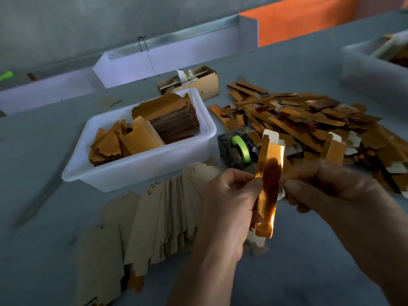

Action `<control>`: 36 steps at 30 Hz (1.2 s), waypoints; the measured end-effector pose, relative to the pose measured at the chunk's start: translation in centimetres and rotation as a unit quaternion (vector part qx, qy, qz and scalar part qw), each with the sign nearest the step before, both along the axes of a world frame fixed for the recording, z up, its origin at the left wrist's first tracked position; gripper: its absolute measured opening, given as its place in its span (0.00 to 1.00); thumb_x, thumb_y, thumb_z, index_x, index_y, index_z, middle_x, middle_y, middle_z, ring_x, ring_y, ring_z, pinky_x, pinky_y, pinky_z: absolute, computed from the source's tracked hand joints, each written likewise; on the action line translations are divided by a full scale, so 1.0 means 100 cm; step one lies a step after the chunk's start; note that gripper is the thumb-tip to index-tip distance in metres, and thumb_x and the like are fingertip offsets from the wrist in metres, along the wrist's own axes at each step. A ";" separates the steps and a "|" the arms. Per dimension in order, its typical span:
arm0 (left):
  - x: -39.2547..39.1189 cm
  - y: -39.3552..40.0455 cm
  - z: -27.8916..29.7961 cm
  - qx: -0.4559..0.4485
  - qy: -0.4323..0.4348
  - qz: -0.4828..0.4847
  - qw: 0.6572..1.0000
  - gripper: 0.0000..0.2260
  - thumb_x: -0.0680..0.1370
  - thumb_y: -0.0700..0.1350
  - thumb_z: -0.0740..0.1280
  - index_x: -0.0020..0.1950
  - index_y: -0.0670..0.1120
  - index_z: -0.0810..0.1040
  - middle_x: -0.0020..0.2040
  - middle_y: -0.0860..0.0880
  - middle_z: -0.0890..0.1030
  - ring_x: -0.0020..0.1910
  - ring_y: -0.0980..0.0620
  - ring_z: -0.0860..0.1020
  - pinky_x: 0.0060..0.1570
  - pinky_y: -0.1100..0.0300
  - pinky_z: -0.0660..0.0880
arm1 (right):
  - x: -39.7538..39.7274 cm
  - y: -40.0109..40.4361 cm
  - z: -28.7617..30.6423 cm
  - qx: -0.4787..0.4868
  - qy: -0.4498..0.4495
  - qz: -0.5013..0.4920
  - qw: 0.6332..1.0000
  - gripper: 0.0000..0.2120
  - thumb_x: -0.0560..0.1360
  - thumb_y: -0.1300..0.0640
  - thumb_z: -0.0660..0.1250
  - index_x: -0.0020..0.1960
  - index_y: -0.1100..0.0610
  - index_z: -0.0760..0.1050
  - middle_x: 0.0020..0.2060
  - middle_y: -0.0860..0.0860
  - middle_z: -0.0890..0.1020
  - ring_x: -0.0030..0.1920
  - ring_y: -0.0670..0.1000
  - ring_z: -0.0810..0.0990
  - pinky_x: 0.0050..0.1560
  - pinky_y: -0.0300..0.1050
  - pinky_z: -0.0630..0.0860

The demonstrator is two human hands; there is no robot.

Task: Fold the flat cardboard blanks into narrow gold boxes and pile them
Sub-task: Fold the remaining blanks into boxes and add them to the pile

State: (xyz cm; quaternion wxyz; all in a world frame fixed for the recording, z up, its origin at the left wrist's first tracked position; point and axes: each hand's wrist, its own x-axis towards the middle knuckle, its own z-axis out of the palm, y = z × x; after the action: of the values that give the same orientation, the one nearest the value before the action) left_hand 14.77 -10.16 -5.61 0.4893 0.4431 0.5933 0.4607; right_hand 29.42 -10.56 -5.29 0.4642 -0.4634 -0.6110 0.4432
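Both hands, left hand (229,193) and right hand (320,184), pinch gold box (268,184) edges.

One shiny narrow gold box (268,182) is up off the table, standing nearly upright with its white top flap open. Flat blanks (154,219) lie fanned out plain side up at the lower left, and the finished gold boxes (309,120) sit heaped on the right.
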 end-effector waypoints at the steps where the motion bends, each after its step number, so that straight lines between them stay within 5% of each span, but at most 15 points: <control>1: 0.000 -0.002 0.001 0.003 -0.004 -0.004 1.000 0.03 0.75 0.44 0.69 0.43 0.45 0.80 0.32 0.51 0.81 0.26 0.59 0.77 0.25 0.68 0.71 | -0.002 0.001 0.001 0.009 -0.004 0.014 1.000 0.10 0.61 0.50 0.63 0.40 0.43 0.80 0.38 0.42 0.83 0.38 0.40 0.80 0.33 0.33 0.76; 7: -0.003 -0.008 0.006 -0.009 -0.022 -0.016 1.000 0.04 0.76 0.42 0.69 0.44 0.42 0.80 0.33 0.48 0.81 0.27 0.57 0.78 0.26 0.67 0.72 | -0.008 0.005 0.000 0.031 -0.041 0.045 0.998 0.12 0.62 0.50 0.63 0.42 0.43 0.82 0.39 0.42 0.82 0.37 0.40 0.79 0.32 0.28 0.73; 10: -0.004 -0.010 0.005 -0.009 -0.026 -0.023 0.999 0.03 0.75 0.43 0.70 0.44 0.43 0.81 0.31 0.50 0.81 0.28 0.57 0.80 0.28 0.67 0.75 | -0.009 0.007 0.000 0.028 -0.095 0.038 0.994 0.15 0.63 0.49 0.64 0.50 0.42 0.73 0.39 0.40 0.82 0.39 0.40 0.81 0.35 0.29 0.74; 17: -0.009 -0.013 0.006 -0.032 -0.084 -0.057 0.994 0.03 0.77 0.38 0.67 0.46 0.42 0.81 0.41 0.46 0.85 0.39 0.51 0.85 0.40 0.61 0.81 | -0.013 0.007 0.002 -0.012 -0.140 -0.006 0.990 0.15 0.61 0.46 0.66 0.45 0.46 0.69 0.39 0.38 0.82 0.36 0.41 0.82 0.30 0.37 0.76; 21: -0.014 -0.012 0.004 -0.050 -0.091 -0.092 0.990 0.08 0.74 0.44 0.69 0.48 0.40 0.81 0.44 0.43 0.85 0.44 0.47 0.84 0.49 0.52 0.81 | -0.015 0.007 0.000 -0.012 -0.161 -0.022 0.987 0.12 0.68 0.54 0.71 0.45 0.46 0.68 0.37 0.37 0.81 0.36 0.39 0.81 0.33 0.37 0.75; 26: -0.012 -0.016 0.001 -0.017 -0.079 -0.040 0.996 0.05 0.77 0.42 0.67 0.44 0.42 0.81 0.40 0.45 0.85 0.39 0.49 0.85 0.40 0.59 0.81 | -0.021 0.005 0.001 0.003 -0.205 -0.039 0.978 0.13 0.69 0.55 0.72 0.44 0.45 0.68 0.33 0.46 0.81 0.37 0.36 0.79 0.31 0.32 0.74; 30: -0.003 -0.019 -0.006 0.040 -0.011 0.018 0.999 0.09 0.77 0.41 0.67 0.38 0.48 0.81 0.36 0.47 0.84 0.36 0.48 0.84 0.38 0.54 0.82 | -0.027 0.001 0.006 0.000 -0.258 -0.067 0.964 0.13 0.69 0.53 0.72 0.45 0.46 0.67 0.33 0.45 0.80 0.33 0.40 0.78 0.30 0.26 0.72; 36: 0.007 -0.029 -0.006 0.128 0.072 0.068 0.987 0.07 0.77 0.41 0.67 0.40 0.49 0.80 0.34 0.49 0.83 0.34 0.52 0.83 0.37 0.52 0.81 | -0.029 -0.002 0.016 -0.006 -0.347 -0.128 0.929 0.19 0.64 0.39 0.70 0.44 0.47 0.64 0.33 0.43 0.75 0.31 0.41 0.74 0.25 0.33 0.64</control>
State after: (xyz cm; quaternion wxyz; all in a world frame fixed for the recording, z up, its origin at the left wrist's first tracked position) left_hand 15.51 -13.05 -6.21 0.3521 0.4924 0.5922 0.5318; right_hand 26.54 -10.75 -3.70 0.2731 -0.6654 -0.6669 0.1945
